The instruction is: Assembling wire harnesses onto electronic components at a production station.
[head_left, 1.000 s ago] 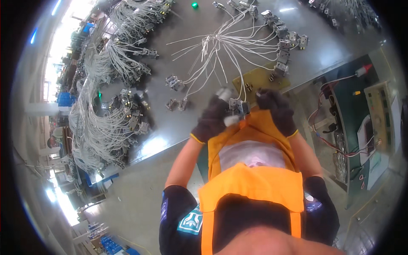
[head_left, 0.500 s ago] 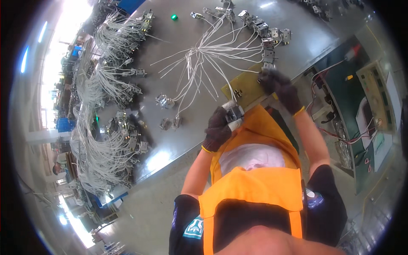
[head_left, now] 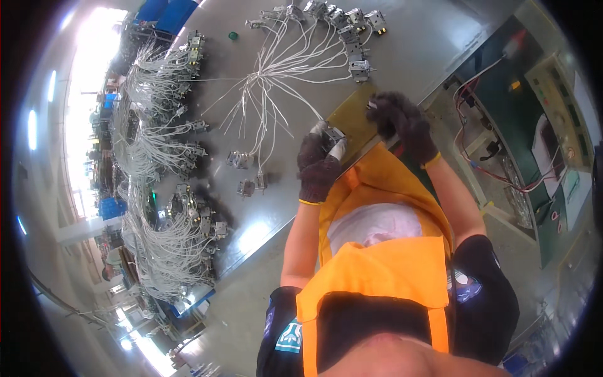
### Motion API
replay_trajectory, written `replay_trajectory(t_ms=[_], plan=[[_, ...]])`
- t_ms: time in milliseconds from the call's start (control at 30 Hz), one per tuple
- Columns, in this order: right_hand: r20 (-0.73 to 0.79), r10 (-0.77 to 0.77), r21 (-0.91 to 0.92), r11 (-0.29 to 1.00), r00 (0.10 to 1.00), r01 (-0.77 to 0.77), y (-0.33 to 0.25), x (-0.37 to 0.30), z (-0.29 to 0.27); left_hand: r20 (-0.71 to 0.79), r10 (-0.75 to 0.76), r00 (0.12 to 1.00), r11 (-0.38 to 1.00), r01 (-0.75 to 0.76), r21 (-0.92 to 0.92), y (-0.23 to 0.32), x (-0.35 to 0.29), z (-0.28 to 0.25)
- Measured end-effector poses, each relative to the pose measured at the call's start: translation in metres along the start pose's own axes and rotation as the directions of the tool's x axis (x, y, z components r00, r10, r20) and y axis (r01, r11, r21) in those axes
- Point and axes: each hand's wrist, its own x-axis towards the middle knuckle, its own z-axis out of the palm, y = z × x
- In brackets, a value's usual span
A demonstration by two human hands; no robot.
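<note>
My left hand (head_left: 318,160), in a dark glove with pale fingertips, is closed around a small metal-cased unit (head_left: 335,134). A white wire runs from that unit to a fanned bundle of white wires (head_left: 259,76) on the grey metal table. To its right, my right hand (head_left: 400,120), in a matching dark glove, has its fingers drawn together over the edge of a yellowish board (head_left: 352,108). A small bit shows at its fingertips, too small to name. More metal-cased units (head_left: 359,70) sit at the wire ends in an arc beyond my hands.
Heaped white wires with metal units (head_left: 166,239) line the table's left side. Two loose-looking units (head_left: 245,186) lie left of my left hand. A green round object (head_left: 233,36) is farther back. At right stands a dark green bench (head_left: 509,119) with cables and pink-handled scissors (head_left: 554,215).
My left hand has turned and shifted slightly up and left with the metal-cased unit. The right hand has moved a little left and down, away from the row of units.
</note>
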Motion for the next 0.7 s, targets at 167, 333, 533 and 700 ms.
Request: replay_trajectory(t_ms=[167, 333, 533, 700], plan=[[0.054, 0.092, -0.048, 0.995, 0.994, -0.089, 0.023, -0.050, -0.002, 0.081, 0.030, 0.996, 0.897, -0.062, 0.437, 0.037, 0.001, -0.008], [0.172, 0.073, -0.148, 0.988, 0.982, -0.047, 0.038, -0.076, 0.021, 0.309, 0.084, 0.947, 0.996, -0.089, 0.002, 0.008, 0.008, -0.034], [0.026, 0.026, -0.163, 0.986, 0.999, -0.021, 0.047, -0.074, 0.045, 0.083, 0.043, 0.996, 0.923, -0.071, 0.378, 0.062, 0.002, -0.004], [0.141, -0.510, -0.408, 0.750, 0.848, 0.520, 0.049, -0.060, 0.050, -0.004, 0.086, 0.996, 0.945, -0.081, 0.318, 0.045, 0.006, -0.004]])
